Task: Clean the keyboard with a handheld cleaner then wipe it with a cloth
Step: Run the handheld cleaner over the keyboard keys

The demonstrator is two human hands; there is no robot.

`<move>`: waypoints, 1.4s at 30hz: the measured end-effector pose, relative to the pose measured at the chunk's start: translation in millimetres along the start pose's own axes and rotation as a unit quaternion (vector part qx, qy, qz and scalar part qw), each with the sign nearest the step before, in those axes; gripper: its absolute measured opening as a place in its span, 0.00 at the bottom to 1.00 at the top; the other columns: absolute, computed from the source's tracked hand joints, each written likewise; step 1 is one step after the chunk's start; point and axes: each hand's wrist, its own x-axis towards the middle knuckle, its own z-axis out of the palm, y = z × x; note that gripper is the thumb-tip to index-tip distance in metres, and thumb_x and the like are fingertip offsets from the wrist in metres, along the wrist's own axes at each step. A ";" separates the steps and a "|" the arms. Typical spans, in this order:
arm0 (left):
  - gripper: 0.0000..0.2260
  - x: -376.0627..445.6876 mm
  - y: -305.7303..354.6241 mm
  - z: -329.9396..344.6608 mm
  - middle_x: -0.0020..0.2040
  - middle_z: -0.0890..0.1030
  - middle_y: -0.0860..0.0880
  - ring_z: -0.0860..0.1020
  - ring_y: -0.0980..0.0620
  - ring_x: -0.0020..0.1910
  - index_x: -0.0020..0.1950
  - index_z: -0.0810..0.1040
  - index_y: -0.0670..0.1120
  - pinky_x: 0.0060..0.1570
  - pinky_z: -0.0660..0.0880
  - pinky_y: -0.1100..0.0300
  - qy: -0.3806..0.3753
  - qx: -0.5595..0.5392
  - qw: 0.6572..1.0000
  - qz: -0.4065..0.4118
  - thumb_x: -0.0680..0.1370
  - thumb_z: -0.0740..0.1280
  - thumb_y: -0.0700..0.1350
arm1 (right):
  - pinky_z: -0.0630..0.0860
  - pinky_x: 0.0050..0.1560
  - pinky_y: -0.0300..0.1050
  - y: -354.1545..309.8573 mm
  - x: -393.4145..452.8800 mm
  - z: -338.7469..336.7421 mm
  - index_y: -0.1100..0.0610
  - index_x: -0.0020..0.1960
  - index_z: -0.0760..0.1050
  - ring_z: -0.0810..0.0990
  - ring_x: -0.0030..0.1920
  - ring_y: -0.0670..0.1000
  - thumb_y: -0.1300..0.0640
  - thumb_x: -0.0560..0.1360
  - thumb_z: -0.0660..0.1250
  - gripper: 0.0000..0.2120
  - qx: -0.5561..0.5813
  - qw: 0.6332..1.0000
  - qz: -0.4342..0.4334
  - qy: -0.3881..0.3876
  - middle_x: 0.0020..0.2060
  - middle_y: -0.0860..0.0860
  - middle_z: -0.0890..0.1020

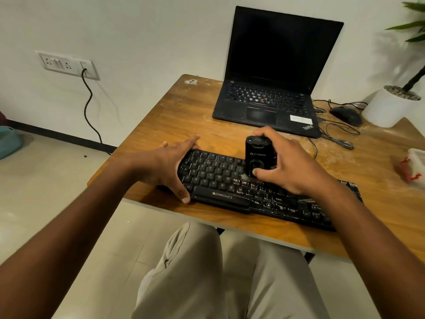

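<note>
The right hand (296, 166) grips the handheld cleaner (256, 155) upright on the keyboard (220, 178). At nine o'clock from it, the left hand (172, 164) holds the keyboard's end, fingers straight

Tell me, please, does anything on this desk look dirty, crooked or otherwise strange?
Yes. The keyboard lies askew, slanting across the table's near edge. Pale dust speckles its right-hand keys and smears the tabletop. The right hand holds the handheld cleaner upright on the keys; the left hand steadies the keyboard's end.
</note>
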 end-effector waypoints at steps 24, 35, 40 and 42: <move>0.67 2.3 -2.8 -0.2 0.81 0.57 0.56 0.50 0.49 0.80 0.83 0.37 0.57 0.76 0.35 0.49 0.003 -0.012 1.000 0.009 0.61 0.85 0.50 | 0.83 0.39 0.41 -22.2 12.7 29.2 0.43 0.66 0.67 0.82 0.46 0.43 0.61 0.71 0.78 0.31 0.121 0.992 -0.022 0.037 0.53 0.44 0.80; 0.69 7.3 -12.1 1.2 0.82 0.56 0.57 0.49 0.50 0.81 0.82 0.35 0.57 0.76 0.32 0.49 -0.002 -0.002 1.000 0.019 0.59 0.86 0.55 | 0.74 0.26 0.35 -18.2 0.9 -3.6 0.42 0.64 0.67 0.80 0.33 0.39 0.62 0.72 0.77 0.29 0.031 0.999 -0.020 0.004 0.51 0.44 0.78; 0.68 5.6 -7.9 1.4 0.82 0.56 0.56 0.48 0.48 0.81 0.83 0.36 0.56 0.74 0.33 0.52 0.004 -0.002 1.000 0.013 0.61 0.85 0.52 | 0.75 0.28 0.35 -36.1 17.6 15.6 0.44 0.66 0.67 0.79 0.37 0.36 0.62 0.72 0.77 0.29 0.075 0.994 -0.067 0.033 0.51 0.44 0.79; 0.68 5.7 -8.0 1.2 0.82 0.56 0.55 0.48 0.47 0.81 0.82 0.36 0.57 0.74 0.33 0.52 0.005 -0.003 1.000 0.012 0.61 0.85 0.52 | 0.78 0.33 0.35 -32.2 19.2 22.9 0.43 0.65 0.67 0.80 0.43 0.40 0.61 0.72 0.77 0.29 0.071 0.995 -0.062 0.013 0.51 0.43 0.78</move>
